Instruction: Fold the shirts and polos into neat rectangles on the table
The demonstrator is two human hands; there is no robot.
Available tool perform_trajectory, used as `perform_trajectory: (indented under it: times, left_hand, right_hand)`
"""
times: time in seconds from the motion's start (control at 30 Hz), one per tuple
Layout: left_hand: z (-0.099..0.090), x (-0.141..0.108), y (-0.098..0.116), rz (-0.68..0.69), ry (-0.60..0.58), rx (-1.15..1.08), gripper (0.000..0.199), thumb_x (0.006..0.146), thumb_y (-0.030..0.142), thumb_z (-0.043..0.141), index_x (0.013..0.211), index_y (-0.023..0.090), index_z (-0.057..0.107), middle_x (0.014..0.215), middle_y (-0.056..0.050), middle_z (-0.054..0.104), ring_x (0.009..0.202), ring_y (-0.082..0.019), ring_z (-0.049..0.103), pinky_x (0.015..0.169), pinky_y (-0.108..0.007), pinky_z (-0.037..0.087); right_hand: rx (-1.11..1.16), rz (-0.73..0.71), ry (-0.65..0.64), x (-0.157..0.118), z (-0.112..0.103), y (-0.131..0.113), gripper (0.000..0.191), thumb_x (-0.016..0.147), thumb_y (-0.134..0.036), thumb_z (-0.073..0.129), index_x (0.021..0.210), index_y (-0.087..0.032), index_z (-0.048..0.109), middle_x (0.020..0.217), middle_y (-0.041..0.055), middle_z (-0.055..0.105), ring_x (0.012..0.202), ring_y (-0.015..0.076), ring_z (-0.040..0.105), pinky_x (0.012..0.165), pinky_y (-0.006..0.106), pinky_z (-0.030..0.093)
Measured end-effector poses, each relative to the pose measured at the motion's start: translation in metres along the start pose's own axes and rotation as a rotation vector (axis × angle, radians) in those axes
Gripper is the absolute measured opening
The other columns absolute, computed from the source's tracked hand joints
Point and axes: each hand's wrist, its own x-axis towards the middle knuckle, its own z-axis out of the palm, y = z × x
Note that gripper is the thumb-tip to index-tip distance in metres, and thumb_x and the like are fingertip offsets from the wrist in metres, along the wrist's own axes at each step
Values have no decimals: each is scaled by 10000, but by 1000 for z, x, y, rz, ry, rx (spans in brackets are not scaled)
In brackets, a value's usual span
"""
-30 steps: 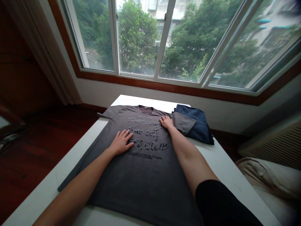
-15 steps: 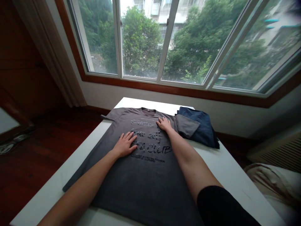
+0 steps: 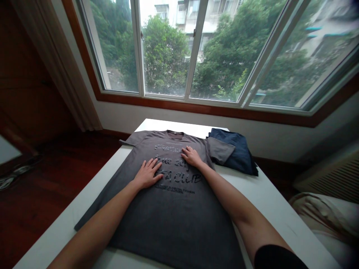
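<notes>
A dark grey T-shirt (image 3: 168, 216) with black lettering on its chest lies spread out, front up, its collar toward the window. My left hand (image 3: 147, 173) rests flat on the left side of the lettering, fingers spread. Farther up the chest, my right hand (image 3: 192, 155) lies palm down on the print with its fingers apart, covering part of the words. Neither hand grips the cloth. The shirt's right sleeve (image 3: 221, 150) overlaps a folded dark navy garment (image 3: 241, 149) at the far right.
The white table (image 3: 269, 209) carries both garments and stands near a wide window (image 3: 165, 56) with a brown frame. Pale crumpled fabric (image 3: 316, 213) lies beyond the table's right edge. A curtain (image 3: 56, 67) hangs at the left, and cables (image 3: 17, 173) lie on the floor.
My right hand has slid down the shirt's chest, toward me and slightly left. My left hand stays in about the same place. The camera view has shifted slightly.
</notes>
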Motion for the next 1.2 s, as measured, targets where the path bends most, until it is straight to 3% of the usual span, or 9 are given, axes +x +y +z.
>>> perform_trajectory:
  times: [0.17, 0.4, 0.5, 0.6, 0.8, 0.9, 1.07, 1.2]
  left_hand:
    - [3, 1, -6, -74, 33, 20, 693, 1030, 683, 352, 1626, 330, 386, 1737, -60, 241, 1607, -317, 162, 1276, -595, 82]
    - [-4, -3, -50, -302, 53, 81, 697, 1039, 637, 332, 1625, 265, 395, 1734, -108, 236, 1599, -356, 178, 1251, -617, 151]
    - [-8, -6, -70, -394, 65, 114, 699, 1040, 620, 333, 1624, 240, 398, 1725, -124, 258, 1585, -359, 225, 1251, -574, 188]
    - [-10, -8, -80, -432, 78, 143, 710, 1038, 606, 350, 1616, 197, 407, 1711, -147, 288, 1572, -337, 272, 1258, -485, 212]
    - [-14, -10, -77, -373, 66, 152, 683, 1046, 584, 358, 1605, 196, 417, 1708, -153, 293, 1572, -347, 266, 1240, -497, 236]
    - [-14, -10, -74, -361, 64, 152, 665, 1046, 582, 368, 1599, 217, 421, 1708, -142, 298, 1576, -343, 254, 1237, -512, 234]
    - [-11, -10, -68, -342, 52, 123, 641, 1054, 573, 354, 1600, 244, 419, 1719, -126, 277, 1588, -335, 220, 1244, -565, 202]
    - [-10, -10, -66, -315, 61, 106, 632, 1053, 573, 352, 1596, 257, 427, 1721, -116, 274, 1590, -328, 217, 1246, -595, 188]
  right_hand:
    - [16, -126, 5, -32, -1, -8, 590, 1070, -557, 408, 1591, -287, 461, 1700, 83, 319, 1564, 297, 290, 1279, 489, 207]
    - [23, -72, 49, -70, -10, 26, 568, 1061, -520, 445, 1561, -256, 510, 1665, 88, 390, 1554, 295, 321, 1270, 469, 258]
    - [53, -88, 56, -87, -14, 39, 547, 1046, -491, 477, 1532, -251, 551, 1642, 91, 428, 1537, 288, 361, 1260, 448, 297]
    - [79, -73, 36, -96, -19, 36, 543, 1030, -495, 500, 1510, -253, 580, 1627, 101, 448, 1524, 302, 386, 1246, 460, 328]
    - [135, -176, -33, -122, -22, 6, 600, 998, -568, 539, 1545, -321, 536, 1657, 66, 404, 1536, 331, 358, 1255, 506, 310]
    - [152, -221, -13, -139, -20, 6, 628, 1003, -583, 523, 1578, -333, 483, 1680, 50, 362, 1560, 316, 311, 1269, 515, 276]
    - [109, -88, 39, -148, -19, 22, 569, 1026, -524, 507, 1542, -286, 535, 1664, 82, 391, 1558, 307, 315, 1267, 524, 263]
    - [63, 4, 51, -149, -20, 17, 568, 1033, -517, 505, 1549, -280, 523, 1666, 103, 383, 1562, 319, 301, 1261, 538, 258]
